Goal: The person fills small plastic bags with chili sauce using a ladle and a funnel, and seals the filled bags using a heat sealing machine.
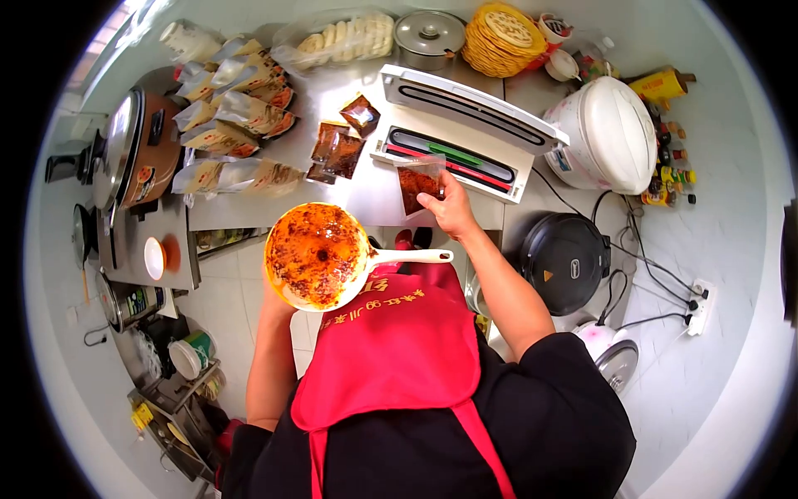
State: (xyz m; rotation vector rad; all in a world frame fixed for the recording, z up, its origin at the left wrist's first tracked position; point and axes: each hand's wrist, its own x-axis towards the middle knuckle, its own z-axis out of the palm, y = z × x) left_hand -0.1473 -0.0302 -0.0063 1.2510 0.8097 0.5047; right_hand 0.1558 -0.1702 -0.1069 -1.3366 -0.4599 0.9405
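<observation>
A cream pan [374,259] full of oily red-orange sauce [314,249] is held up before the red apron, its handle pointing right. My left hand [276,298] holds it from beneath at the left; its fingers are hidden. Between the thumb and fingers of my right hand [449,205] is a clear bag [418,187] with dark red contents. The bag's upper edge lies at the front of a white sealing machine [519,190], whose lid [474,104] stands raised. Left of the machine, filled red packets [342,155] lie on the steel table [287,212].
Printed pouches [241,112] and a brown cooker [150,150] stand at the left. Along the back are a lidded pot [430,35] and a stack of yellow discs [503,37]. A white cooker [611,133], a black round appliance [565,262] and cables are at the right.
</observation>
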